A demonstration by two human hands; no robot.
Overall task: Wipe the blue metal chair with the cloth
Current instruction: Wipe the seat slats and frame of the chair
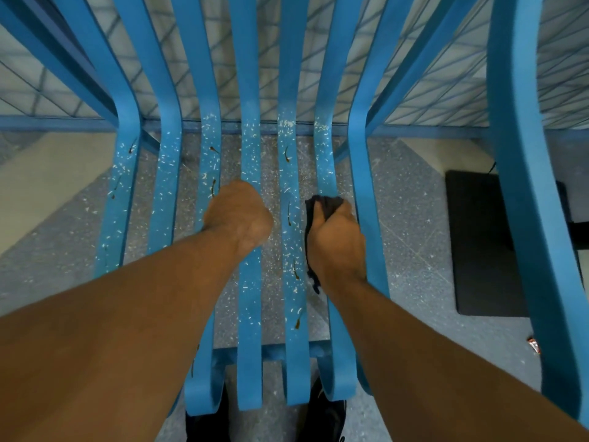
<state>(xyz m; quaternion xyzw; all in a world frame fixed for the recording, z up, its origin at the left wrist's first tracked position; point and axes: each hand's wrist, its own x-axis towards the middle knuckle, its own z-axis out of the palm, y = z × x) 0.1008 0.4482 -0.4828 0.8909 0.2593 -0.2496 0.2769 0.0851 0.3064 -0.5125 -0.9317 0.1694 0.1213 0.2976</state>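
Black cloth (322, 204), one piece, is bunched in the right hand (338, 242), whose fingers are curled tight round it. A tail of it hangs down by the wrist. That hand presses the cloth onto the sixth slat from the left, about midway along the seat. The left hand (237, 215) sits just beside it, one slat lying bare between the two. It is knuckles-up and curled over the third and fourth slats; whether its fingers hook round a slat cannot be told. Both forearms reach in from the bottom edge, bare.

Under the hands is the blue metal chair (251, 148), with seven slats counted across the seat, curving up into the back. White flecks (247, 161) are scattered over the slats, and several brown streaks (287, 154) mark them. One broad armrest (526, 186) runs down the right. Beyond lie a speckled grey floor (411, 237), one dark mat (484, 247) and two black shoes (330, 416) under the seat's front edge.
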